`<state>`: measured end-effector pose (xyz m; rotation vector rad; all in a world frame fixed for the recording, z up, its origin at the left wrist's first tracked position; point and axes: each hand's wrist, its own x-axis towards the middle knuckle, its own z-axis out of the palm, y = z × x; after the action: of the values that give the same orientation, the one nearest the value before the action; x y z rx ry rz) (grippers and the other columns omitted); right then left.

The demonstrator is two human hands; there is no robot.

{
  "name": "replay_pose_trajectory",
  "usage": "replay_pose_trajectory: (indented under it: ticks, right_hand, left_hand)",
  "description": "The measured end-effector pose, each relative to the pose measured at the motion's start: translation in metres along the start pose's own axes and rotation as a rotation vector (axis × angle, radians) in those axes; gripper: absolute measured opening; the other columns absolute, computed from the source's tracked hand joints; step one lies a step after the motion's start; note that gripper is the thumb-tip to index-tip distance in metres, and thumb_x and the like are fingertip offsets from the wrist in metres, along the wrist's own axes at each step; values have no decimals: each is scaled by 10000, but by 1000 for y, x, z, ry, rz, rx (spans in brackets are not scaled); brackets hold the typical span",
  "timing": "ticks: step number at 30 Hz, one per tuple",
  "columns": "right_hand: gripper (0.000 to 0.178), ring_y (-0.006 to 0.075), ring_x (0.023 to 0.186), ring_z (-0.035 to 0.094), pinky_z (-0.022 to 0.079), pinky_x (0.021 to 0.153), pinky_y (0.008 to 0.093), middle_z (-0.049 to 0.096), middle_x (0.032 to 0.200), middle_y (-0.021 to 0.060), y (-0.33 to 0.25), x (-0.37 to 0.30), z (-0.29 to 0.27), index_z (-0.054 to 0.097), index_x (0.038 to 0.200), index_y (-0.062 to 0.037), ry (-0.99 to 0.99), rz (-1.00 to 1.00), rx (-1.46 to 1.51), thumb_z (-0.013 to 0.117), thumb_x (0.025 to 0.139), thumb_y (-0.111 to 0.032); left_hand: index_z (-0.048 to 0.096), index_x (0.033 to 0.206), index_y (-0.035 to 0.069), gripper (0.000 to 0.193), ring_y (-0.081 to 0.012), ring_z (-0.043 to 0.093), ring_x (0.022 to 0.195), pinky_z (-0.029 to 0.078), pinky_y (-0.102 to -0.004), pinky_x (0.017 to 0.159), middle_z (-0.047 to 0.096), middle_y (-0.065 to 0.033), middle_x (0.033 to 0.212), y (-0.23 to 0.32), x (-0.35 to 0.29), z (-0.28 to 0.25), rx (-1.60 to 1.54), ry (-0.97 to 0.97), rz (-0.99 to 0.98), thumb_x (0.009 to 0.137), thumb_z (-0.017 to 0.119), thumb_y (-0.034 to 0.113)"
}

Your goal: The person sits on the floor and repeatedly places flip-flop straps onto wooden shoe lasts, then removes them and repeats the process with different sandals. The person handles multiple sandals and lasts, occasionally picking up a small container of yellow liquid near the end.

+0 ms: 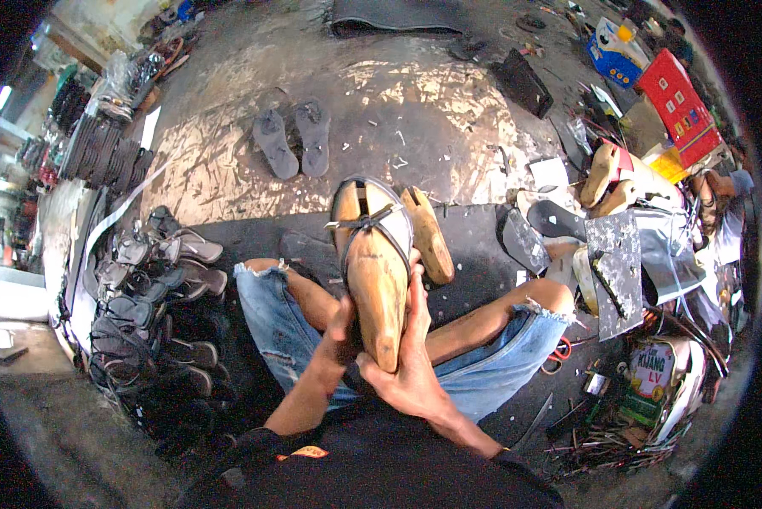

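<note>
Above my lap I hold a wooden shoe last (377, 284) with its toe end pointing away from me. Dark sandal straps (371, 222) cross over it and meet in a small knot, and a dark sole edge shows around its front. My right hand (408, 365) wraps the right side and heel end, fingers along the edge. My left hand (338, 335) presses against the left side near the heel, partly blurred, its fingertips hidden behind the last. A second wooden last (430, 237) lies on the floor just to the right, touched by neither palm.
Grey flip-flops (292, 136) lie ahead on a worn board. Many sandals (160, 280) are piled at left. On the right are more lasts (602, 174), a scuffed grey sheet (614, 271), red-handled scissors (557, 355), a knife (535, 422), a tin can (648, 377) and a red box (678, 106).
</note>
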<state>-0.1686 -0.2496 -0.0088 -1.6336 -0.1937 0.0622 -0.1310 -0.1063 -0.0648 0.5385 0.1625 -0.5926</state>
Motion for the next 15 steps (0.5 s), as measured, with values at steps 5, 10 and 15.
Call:
replay_pose_trajectory:
  ticks: [5, 10, 15]
  right_hand:
    - [1240, 393, 1590, 186, 161, 1287, 521, 87, 1719, 274, -2, -1, -2, -207, 1653, -67, -8, 65, 244, 693, 801, -16]
    - [1090, 381, 1540, 325, 315, 1238, 519, 257, 1687, 245, 43, 4, -72, -53, 1694, -116, 211, 82, 42, 689, 896, -124]
    - [670, 335, 1467, 456, 373, 1203, 480, 502, 1566, 197, 51, 91, -139, 339, 1595, 29, 173, 57, -792, 627, 1037, -203]
  left_hand:
    - [356, 1611, 24, 973, -315, 429, 1507, 359, -485, 1251, 380, -175, 1669, 16, 27, -60, -67, -146, -89, 986, 450, 763]
    - [460, 1443, -17, 1018, -147, 493, 894, 449, -311, 760, 558, -74, 1135, 64, 20, -38, -60, -62, 1, 883, 543, 829]
    - [504, 1265, -18, 1063, -88, 481, 803, 432, -260, 729, 500, 3, 951, 40, 0, -8, -43, -388, -238, 722, 709, 873]
